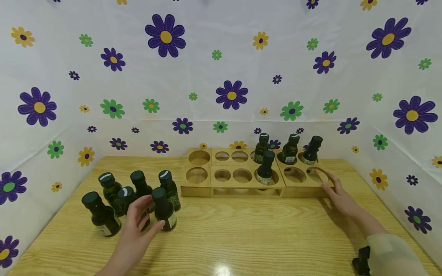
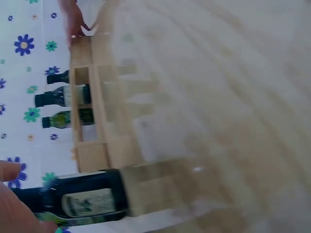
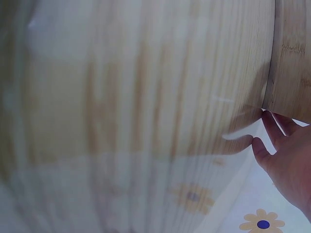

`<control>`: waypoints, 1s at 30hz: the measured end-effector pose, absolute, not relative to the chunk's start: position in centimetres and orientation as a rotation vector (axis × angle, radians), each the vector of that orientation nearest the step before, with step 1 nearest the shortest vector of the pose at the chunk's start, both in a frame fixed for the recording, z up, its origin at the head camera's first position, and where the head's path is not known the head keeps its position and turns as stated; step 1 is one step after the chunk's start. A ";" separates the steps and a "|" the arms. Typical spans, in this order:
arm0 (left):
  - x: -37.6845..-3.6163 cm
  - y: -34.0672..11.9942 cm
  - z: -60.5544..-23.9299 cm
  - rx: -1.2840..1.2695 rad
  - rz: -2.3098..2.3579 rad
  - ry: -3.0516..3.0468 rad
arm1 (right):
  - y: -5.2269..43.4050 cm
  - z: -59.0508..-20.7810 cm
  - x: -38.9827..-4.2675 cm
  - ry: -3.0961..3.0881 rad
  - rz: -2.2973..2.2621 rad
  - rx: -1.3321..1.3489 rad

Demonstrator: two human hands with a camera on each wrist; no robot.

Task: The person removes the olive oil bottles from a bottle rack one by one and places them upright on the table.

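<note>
My left hand (image 1: 138, 226) reaches around a small dark green bottle (image 1: 165, 210) standing upright at the front right of a group of similar bottles. Its thumb is at the bottle's lower left side, and the curved fingers are spread beside the upper part. In the left wrist view, that bottle (image 2: 90, 199) stands between the thumb and a finger. At the far side, my right hand (image 1: 343, 195) rests its fingertips against the right end of a wooden bottle rack (image 1: 248, 193). The right wrist view has a fingertip at the corner of the rack (image 3: 291, 63), with the thumb apart.
Several dark bottles with black caps (image 1: 105, 220) stand close together at the left. Several more bottles (image 1: 290, 147) sit in the rack's right-hand round holes, some leaning. A white flowered cloth (image 1: 207, 69) surrounds the wooden table (image 1: 228, 230) at the back and sides.
</note>
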State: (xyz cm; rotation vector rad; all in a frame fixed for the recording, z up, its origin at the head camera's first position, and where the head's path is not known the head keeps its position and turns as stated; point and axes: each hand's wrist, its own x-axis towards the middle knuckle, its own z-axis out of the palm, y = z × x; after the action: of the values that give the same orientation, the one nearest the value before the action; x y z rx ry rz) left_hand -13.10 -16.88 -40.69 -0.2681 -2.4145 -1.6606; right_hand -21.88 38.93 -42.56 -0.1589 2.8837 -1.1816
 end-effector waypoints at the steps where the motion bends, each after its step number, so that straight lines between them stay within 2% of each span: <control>1: -13.0 -16.8 -40.4 -0.298 -1.618 -2.386 | 38.9 -42.6 -21.9 2.882 -1.186 -0.160; 6: -12.7 -16.0 -38.1 -0.407 -1.421 -2.281 | 39.1 -42.6 -22.0 2.886 -1.195 -0.169; 14: -13.7 -13.2 -34.3 -0.565 -1.419 -2.247 | 39.1 -42.7 -22.0 2.893 -1.202 -0.154; 30: -20.9 -2.5 -34.8 -0.788 -1.684 -2.287 | 39.3 -43.1 -22.1 2.903 -1.164 -0.141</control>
State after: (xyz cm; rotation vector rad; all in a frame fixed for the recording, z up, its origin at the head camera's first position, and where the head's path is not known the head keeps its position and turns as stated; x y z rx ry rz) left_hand -20.92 -2.53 -34.78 -0.7884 -2.2871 -1.6840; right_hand -22.12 39.30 -43.08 -0.1405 2.9029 -1.1643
